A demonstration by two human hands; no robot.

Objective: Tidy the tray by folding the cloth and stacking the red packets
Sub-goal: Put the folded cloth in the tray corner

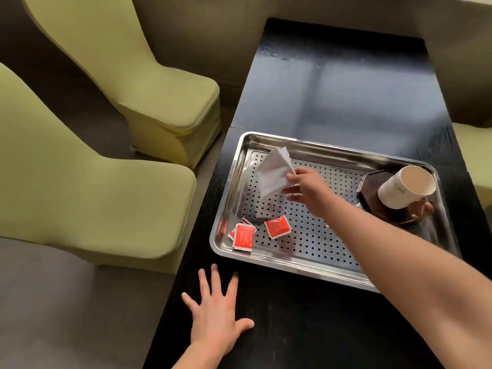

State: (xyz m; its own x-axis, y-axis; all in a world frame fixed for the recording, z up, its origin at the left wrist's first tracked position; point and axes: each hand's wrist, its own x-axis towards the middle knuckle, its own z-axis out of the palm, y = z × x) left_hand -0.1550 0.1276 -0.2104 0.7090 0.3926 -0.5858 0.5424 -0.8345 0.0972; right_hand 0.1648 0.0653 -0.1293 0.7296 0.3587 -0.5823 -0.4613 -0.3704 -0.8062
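Head view: a steel tray with a perforated floor sits on a black table, towards its near end. The right hand reaches in from the right over the tray. It pinches a white cloth by one edge between thumb and fingers. The cloth is bunched into loose folds and held over the far left part of the tray, its top corner pointing up towards the far rim. A shadow lies on the tray floor under it.

The red packets lie in the near left corner of the tray. One lies alone, flat and slightly turned. Just left of it another overlaps at least one more, whose red edge shows beneath; the exact count there is hard to tell. They are not stacked.

The left hand rests flat on the table, fingers spread wide, holding nothing. It is near the tray's near left corner but apart from the rim.

At the tray's right end a white cup leans tilted on a dark plate. Two green chairs stand left of the table.
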